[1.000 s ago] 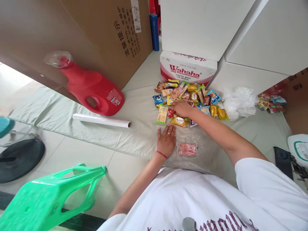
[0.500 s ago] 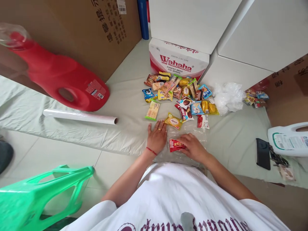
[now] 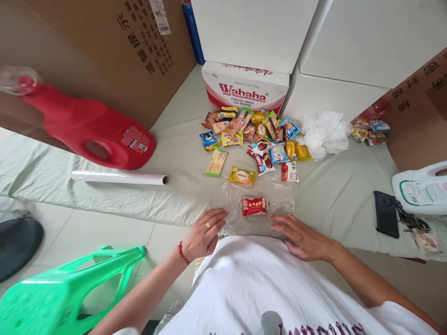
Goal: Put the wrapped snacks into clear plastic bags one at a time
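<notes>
A small red snack packet (image 3: 254, 205) lies on a sheet of clear plastic wrap (image 3: 260, 211) spread over the pale cloth in front of me. My left hand (image 3: 204, 234), with a ring and a red wrist string, rests at the wrap's near left edge, fingers stretched toward it. Flat at the near right edge lies my right hand (image 3: 301, 239), fingers apart. Neither hand holds anything. Beyond the wrap lies a pile of mixed snack packets (image 3: 256, 139), with a yellow packet (image 3: 242, 176) nearest.
A roll of plastic wrap (image 3: 119, 177) and a red detergent jug (image 3: 87, 130) lie at left. A Wahaha carton (image 3: 244, 90) and white boxes stand behind the snacks. Crumpled plastic bags (image 3: 324, 135), a black phone (image 3: 386, 213), a white jug (image 3: 421, 188) sit right; a green stool (image 3: 66, 288) near left.
My right hand brought a red packet from the pile onto the wrap and let it go. Both hands drew back to the wrap's near edge.
</notes>
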The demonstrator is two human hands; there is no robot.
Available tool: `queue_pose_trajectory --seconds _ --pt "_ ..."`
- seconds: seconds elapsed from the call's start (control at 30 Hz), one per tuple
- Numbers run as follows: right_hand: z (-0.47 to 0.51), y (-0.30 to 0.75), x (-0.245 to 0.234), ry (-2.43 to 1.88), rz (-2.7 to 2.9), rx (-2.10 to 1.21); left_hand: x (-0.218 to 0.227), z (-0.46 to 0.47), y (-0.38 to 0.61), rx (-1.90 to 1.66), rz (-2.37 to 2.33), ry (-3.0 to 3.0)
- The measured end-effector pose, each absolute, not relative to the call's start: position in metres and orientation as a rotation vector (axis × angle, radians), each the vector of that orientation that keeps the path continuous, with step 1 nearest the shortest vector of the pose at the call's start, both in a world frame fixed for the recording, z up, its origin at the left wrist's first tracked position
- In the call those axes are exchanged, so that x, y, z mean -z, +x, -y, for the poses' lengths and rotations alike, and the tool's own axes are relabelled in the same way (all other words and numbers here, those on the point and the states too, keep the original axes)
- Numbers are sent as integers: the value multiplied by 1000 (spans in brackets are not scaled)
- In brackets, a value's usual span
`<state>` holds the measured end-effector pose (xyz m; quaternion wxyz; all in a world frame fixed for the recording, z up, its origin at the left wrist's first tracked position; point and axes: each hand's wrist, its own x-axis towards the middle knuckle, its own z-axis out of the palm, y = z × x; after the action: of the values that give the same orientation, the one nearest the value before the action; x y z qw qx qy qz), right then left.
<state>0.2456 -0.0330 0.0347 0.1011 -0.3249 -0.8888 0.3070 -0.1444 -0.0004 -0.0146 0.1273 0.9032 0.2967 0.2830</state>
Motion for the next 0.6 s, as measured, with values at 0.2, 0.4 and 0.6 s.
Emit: queue_pose_trajectory --seconds 0.2,0.4,0.6 --pt "63 266 22 -1077 2638 -719 41 23 -164 -502 -758 2790" --pt "37 249 13 -1237 2136 -1101 34 1 -150 -691 -1004 2318" --pt "-30 242 -20 -1709 1716 -1498 10 -58 -132 -378 -1511 1775"
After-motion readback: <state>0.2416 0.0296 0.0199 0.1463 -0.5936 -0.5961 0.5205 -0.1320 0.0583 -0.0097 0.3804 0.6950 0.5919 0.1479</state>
